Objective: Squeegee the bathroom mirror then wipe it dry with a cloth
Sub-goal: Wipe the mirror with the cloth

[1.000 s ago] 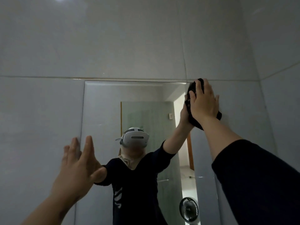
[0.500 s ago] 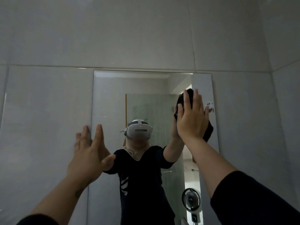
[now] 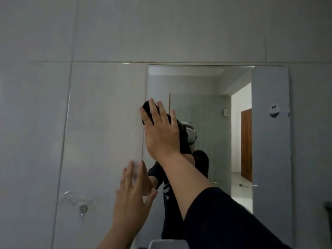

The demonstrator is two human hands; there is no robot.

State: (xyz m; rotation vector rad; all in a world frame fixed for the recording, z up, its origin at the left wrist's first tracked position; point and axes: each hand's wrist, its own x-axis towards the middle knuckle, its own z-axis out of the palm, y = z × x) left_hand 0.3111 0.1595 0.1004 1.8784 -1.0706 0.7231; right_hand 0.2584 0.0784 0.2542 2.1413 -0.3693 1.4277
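The tall frameless mirror (image 3: 206,83) hangs on the grey tiled wall. My right hand (image 3: 161,133) lies flat on a dark cloth (image 3: 146,107), which it presses against the glass at the mirror's left edge, about a third of the way down. Most of the cloth is hidden under my palm. My left hand (image 3: 132,200) is open, fingers spread, resting against the mirror's left edge lower down and holding nothing. No squeegee is in view.
A clear wall hook (image 3: 82,209) sticks out of the tile to the left of the mirror. A small white face sticker (image 3: 274,110) shows in the glass at upper right. A white rounded rim (image 3: 167,244) sits at the bottom centre.
My right hand has swept the cloth leftward and downward across the mirror, from the upper right corner to the left edge. My view has turned left. My left hand stayed near the left edge.
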